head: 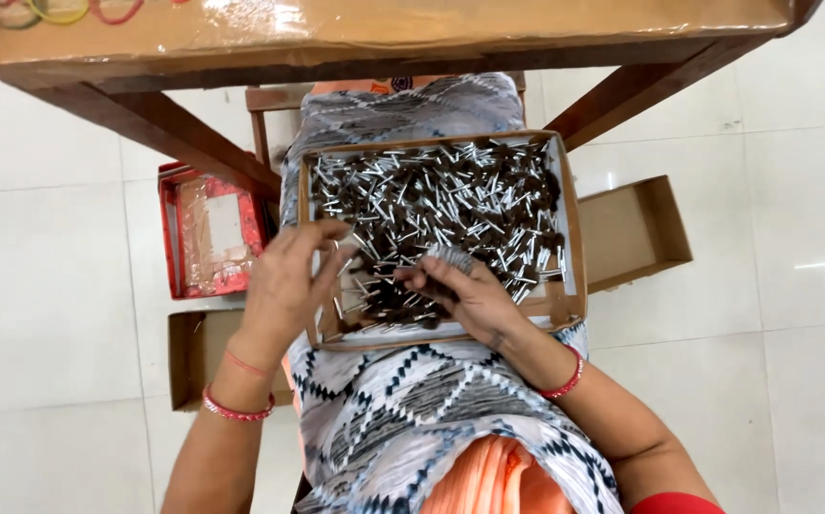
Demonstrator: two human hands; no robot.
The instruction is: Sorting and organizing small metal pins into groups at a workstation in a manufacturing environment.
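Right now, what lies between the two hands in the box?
In the head view, loose dark-tipped silver sticks lie between the left hand and the right hand.

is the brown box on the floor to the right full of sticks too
No, the open brown box on the floor shows only its bare inside, while the box on the lap holds the small sticks.

We see a brown cardboard box filled with silver-and-dark-brown sticks. Our garment bears a black, grey and white zigzag pattern over orange cloth. Red bangles ring both wrists. A red tray sits on white floor tiles.
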